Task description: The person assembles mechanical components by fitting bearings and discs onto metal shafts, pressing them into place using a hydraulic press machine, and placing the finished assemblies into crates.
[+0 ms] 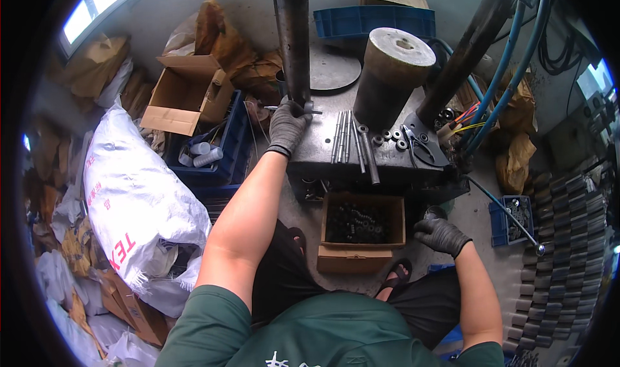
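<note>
My left hand [289,127], in a grey knit glove, is closed around a thin metal rod [316,112] at the table's left edge, beside a dark steel column [292,41]. The rod lies crosswise and sticks out past the fingers. Several slim steel shafts [343,138] lie side by side on the metal table [328,102], next to a thicker rod with a ringed end [369,155]. To their right are small metal rings [401,144] and pliers [418,146]. Below the table's right side, my gloved right hand [444,235] is curled at a dark round shape I cannot make out.
A heavy steel cylinder [395,70] stands on the table, behind the shafts. Under the front edge sits a cardboard box [363,244] of dark metal parts. A white sack [139,196] and blue crate [237,131] crowd the left; stacked metal pieces [558,257] line the right.
</note>
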Demonstrator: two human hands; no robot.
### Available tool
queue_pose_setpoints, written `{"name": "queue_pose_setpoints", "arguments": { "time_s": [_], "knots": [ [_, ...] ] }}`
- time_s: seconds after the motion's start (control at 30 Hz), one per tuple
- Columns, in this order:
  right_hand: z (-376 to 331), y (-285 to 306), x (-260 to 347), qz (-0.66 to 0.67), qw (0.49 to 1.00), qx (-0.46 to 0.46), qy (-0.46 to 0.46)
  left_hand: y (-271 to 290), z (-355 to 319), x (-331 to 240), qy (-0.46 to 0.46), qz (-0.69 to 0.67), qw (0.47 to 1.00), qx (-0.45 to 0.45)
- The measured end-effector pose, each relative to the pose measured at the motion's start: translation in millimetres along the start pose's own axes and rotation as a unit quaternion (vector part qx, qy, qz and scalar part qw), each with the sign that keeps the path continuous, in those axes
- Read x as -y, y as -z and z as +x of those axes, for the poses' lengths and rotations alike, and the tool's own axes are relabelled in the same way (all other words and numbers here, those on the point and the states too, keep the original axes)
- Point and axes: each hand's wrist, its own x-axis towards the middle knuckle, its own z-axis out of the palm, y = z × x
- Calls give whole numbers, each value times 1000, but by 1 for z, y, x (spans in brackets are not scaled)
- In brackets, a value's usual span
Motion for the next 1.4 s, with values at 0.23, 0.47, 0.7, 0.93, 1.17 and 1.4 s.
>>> {"name": "queue_pose_setpoints", "arguments": {
  "time_s": [0.23, 0.47, 0.7, 0.93, 1.17, 1.4],
  "knots": [
    [17, -1, -7, -73, 997, -1, 19, -14, -4, -11, -12, 35, 999, -33],
    [58, -1, 13, 6, 988, -150, 20, -12, -4, -28, 0, 24, 997, -69],
    [114, 51, 61, -102, 934, -307, 153, -8, -73, -91, -259, 68, 941, 206],
    [167, 38, 68, -88, 898, -402, 157, -17, -78, -93, -324, 216, 903, 184],
    [174, 37, 97, -98, 939, -328, 8, -49, -64, -85, -323, 225, 913, 106],
    [174, 31, 77, -100, 946, -304, -45, -56, -64, -103, -303, 237, 909, 157]
  ]
}}
